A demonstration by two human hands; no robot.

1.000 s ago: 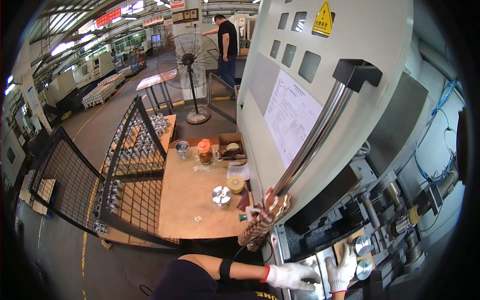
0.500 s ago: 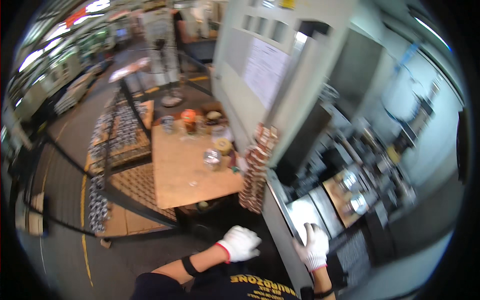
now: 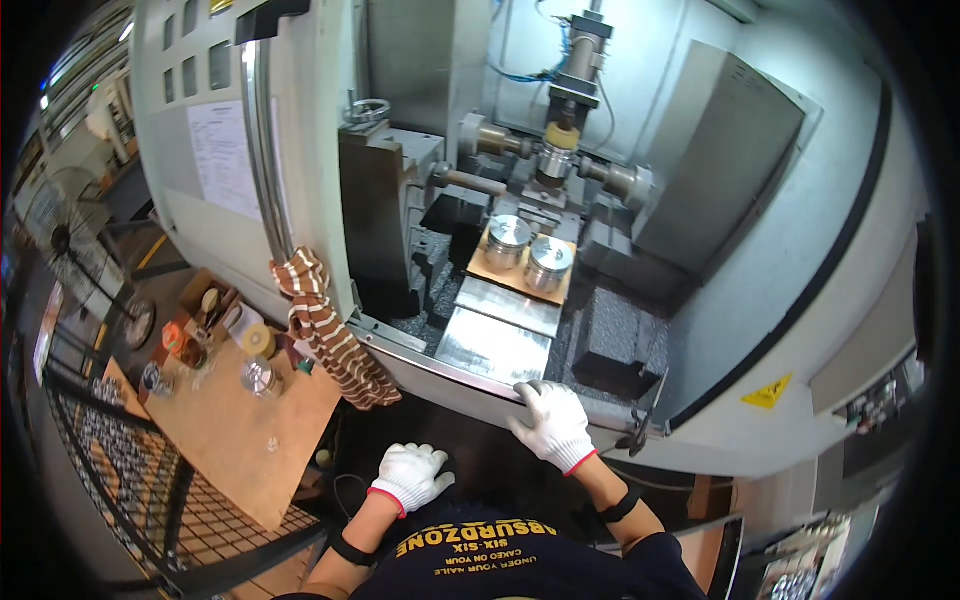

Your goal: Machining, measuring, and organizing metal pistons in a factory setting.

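My right hand (image 3: 553, 420), in a white knit glove, rests its fingertips on the front sill (image 3: 480, 378) of a machine, thumb apart and nothing in its grasp. In front of my body, my left hand (image 3: 410, 475), gloved alike, hovers with loosely bent fingers and holds nothing I can see. Beyond the right hand, two silver pistons (image 3: 508, 240) stand side by side on a brown board (image 3: 545, 293). Behind them another metal piece (image 3: 556, 160) sits in the fixture under a yellow-tipped vertical press (image 3: 563, 134). A bare metal plate (image 3: 492, 343) lies between board and sill.
A striped cloth (image 3: 335, 345) hangs at the door edge, below a metal handle (image 3: 262, 140). To the left, a wooden tabletop (image 3: 240, 430) carries a silver piston (image 3: 260, 377), a tape roll (image 3: 258, 340) and an orange-topped container (image 3: 180, 342). Mesh fencing (image 3: 205, 530) borders it.
My view has swung right, bringing the machine interior to the middle. Both hands stay low, the right at the sill and the left free in front of my body.
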